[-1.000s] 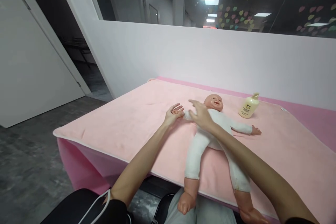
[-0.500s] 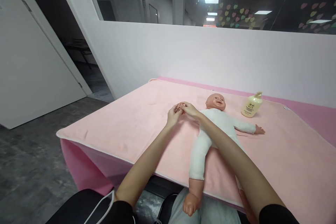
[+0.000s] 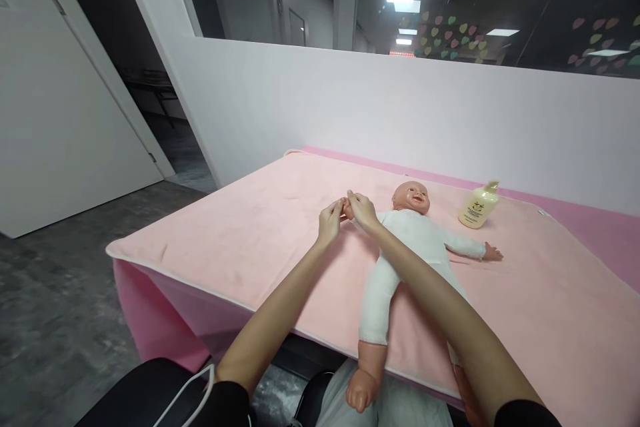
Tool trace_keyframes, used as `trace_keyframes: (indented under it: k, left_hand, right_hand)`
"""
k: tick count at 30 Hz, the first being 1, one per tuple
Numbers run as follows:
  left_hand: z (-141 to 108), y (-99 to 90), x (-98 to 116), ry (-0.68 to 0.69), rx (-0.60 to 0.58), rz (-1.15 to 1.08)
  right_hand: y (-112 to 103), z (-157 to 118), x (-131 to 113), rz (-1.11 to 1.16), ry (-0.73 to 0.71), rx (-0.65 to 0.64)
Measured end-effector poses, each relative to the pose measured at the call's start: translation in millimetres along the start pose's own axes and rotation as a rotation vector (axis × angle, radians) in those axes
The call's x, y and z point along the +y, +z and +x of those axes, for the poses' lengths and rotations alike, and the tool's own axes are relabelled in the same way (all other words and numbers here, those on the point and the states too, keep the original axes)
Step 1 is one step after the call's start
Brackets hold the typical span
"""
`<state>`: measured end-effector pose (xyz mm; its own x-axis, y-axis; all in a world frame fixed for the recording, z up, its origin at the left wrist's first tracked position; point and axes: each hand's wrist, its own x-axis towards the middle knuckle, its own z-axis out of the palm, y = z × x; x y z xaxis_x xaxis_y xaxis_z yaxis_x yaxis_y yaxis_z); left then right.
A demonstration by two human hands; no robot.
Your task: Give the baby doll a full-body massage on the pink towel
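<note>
A baby doll (image 3: 415, 233) with a white cloth body lies on its back on a pink towel (image 3: 240, 233). Its head points toward the wall and its feet hang over the near edge. My left hand (image 3: 331, 221) is closed on the fingers of the doll's hand (image 3: 346, 208) on the left side. From the other side, my right hand (image 3: 362, 209) grips that same small hand, thumb on top. My right forearm crosses above the doll's lower body and hides part of one leg. The doll's other arm stretches out to the right.
A yellow pump bottle (image 3: 477, 207) stands right of the doll's head. Behind the table rises a white wall (image 3: 400, 107) with a window above. A door (image 3: 65, 107) is at the left, and a black chair seat (image 3: 135, 393) sits at the lower left.
My right hand has shifted slightly and its thumb is raised more, so more of the doll's hand shows between my hands. The view has tilted a little.
</note>
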<state>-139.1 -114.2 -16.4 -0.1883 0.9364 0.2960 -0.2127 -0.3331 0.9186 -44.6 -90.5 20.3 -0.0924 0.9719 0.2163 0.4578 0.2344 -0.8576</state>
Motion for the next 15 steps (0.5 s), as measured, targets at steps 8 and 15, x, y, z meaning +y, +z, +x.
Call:
trace_keyframes:
  k: [8, 15]
  left_hand:
    - [1, 0.2, -1, -0.025, 0.049, 0.020]
    - [7, -11.0, -4, -0.112, 0.102, 0.127]
  right_hand:
    - [3, 2, -2, -0.021, 0.000, -0.029]
    - [-12, -20, -26, -0.149, 0.017, -0.131]
